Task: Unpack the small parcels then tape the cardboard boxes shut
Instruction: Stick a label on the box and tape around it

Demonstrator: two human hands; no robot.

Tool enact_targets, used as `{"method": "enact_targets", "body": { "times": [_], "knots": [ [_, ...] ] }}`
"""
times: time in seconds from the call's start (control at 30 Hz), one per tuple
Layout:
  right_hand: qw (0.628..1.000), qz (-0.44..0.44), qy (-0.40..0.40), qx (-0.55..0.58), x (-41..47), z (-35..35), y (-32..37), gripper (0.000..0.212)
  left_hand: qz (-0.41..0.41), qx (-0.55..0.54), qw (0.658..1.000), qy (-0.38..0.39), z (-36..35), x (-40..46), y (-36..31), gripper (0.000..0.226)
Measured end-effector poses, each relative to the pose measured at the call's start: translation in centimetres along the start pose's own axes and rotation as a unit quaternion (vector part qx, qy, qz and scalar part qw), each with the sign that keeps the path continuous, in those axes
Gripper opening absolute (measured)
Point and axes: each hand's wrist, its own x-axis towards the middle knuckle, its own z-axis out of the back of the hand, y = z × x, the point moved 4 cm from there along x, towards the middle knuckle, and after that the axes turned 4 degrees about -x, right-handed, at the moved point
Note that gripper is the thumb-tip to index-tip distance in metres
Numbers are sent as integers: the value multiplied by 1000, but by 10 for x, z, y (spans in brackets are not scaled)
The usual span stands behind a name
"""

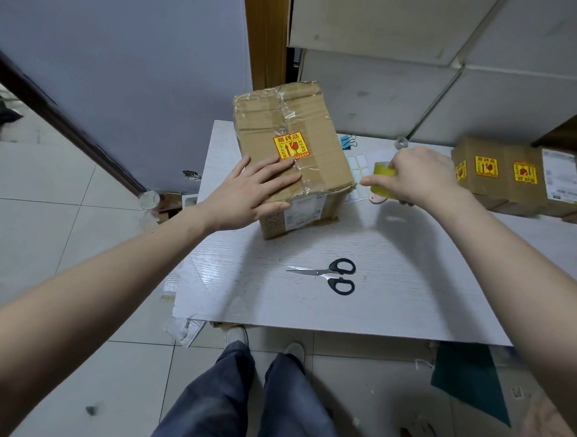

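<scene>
Table [395,257]: carries everything.
Box [285,124]: far left, long axis running away along its taped seam.
Left hand [252,189]: spread flat on box's near top.
Right hand [416,175]: pinching tape roll [381,181], just right of box.

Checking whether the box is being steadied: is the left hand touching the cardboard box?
Touching. The head view shows the left hand lying flat on the cardboard box, fingers spread over its taped top.
</scene>
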Motion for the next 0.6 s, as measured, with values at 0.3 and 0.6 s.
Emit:
{"method": "enact_targets", "body": {
  "times": [0.3,0.6],
  "knots": [
    [998,-8,47,34,0,-2,8,63,6,-56,998,8,5,0,4,53],
    [996,-11,71,58,-6,-2,21,72,67,-285,948,-128,16,-11,6,41]
  ]
}}
